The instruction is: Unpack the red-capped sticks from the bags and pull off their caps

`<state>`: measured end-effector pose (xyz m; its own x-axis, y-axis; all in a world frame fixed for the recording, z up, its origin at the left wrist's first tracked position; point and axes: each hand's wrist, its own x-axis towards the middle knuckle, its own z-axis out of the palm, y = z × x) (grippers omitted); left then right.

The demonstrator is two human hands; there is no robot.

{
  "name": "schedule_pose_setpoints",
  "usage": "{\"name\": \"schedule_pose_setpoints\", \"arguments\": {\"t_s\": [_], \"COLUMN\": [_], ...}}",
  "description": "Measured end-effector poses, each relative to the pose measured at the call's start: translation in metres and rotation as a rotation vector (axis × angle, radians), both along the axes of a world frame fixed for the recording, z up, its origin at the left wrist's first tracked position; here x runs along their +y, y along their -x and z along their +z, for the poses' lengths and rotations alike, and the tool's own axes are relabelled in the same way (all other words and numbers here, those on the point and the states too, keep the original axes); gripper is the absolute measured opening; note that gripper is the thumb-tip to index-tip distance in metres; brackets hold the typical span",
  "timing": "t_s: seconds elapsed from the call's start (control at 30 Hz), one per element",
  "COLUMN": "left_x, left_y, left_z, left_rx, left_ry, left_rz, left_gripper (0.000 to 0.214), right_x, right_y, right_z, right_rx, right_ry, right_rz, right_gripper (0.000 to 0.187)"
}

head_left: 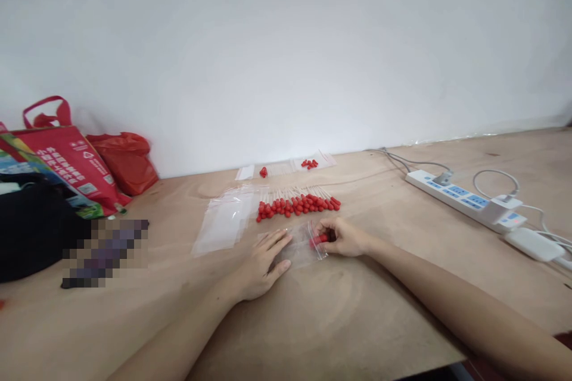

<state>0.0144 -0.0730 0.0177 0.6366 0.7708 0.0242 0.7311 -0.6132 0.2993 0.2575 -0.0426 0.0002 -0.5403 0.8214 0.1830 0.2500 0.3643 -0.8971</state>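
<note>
A clear zip bag (298, 245) lies flat on the table in front of me. My left hand (263, 265) rests on its left part, fingers stretched out. At the bag's right end, my right hand (342, 237) has its fingers closed round red-tipped sticks (319, 240); how many is hidden. The red tips are at the bag's mouth, and I cannot tell how far the sticks reach inside. Just beyond both hands is a row of several more red-tipped sticks (297, 205), their pale ends pointing toward the wall. Flat clear bags (226, 220) overlap to the left of that row.
Near the wall lie two bags with red-tipped sticks (309, 164) in or on them. A white power strip (465, 199) with plugs, cables and a white adapter (534, 244) stretches along the right. On the left are a red shopping bag (67, 161) and a black item (36, 226).
</note>
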Motion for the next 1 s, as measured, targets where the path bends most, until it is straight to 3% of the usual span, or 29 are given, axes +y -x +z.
{"name": "schedule_pose_setpoints", "arguments": {"t_s": [0.2,0.43,0.53,0.63,0.83,1.0], "left_x": [-0.002,0.006,0.016,0.023,0.022,0.023], "left_y": [0.001,0.001,0.002,0.003,0.004,0.004], "left_z": [0.002,0.005,0.0,-0.004,-0.005,-0.005], "left_rx": [-0.013,-0.198,-0.269,-0.248,-0.202,-0.203], "left_ry": [-0.084,-0.224,-0.249,-0.222,-0.149,-0.152], "left_rz": [0.043,0.214,0.3,0.39,0.446,0.405], "left_gripper": [0.046,0.027,0.023,0.027,0.037,0.029], "right_x": [0.014,0.039,0.045,0.049,0.056,0.063], "right_y": [-0.034,-0.082,-0.081,-0.065,-0.034,-0.032], "right_z": [0.014,0.02,0.015,0.008,-0.011,-0.019], "right_rx": [0.175,0.504,0.562,0.485,0.119,-0.09], "right_ry": [0.204,0.195,0.049,-0.159,-0.494,-0.588], "right_rz": [-0.131,-0.42,-0.556,-0.641,-0.654,-0.585], "right_gripper": [0.028,0.027,0.028,0.03,0.022,0.023]}}
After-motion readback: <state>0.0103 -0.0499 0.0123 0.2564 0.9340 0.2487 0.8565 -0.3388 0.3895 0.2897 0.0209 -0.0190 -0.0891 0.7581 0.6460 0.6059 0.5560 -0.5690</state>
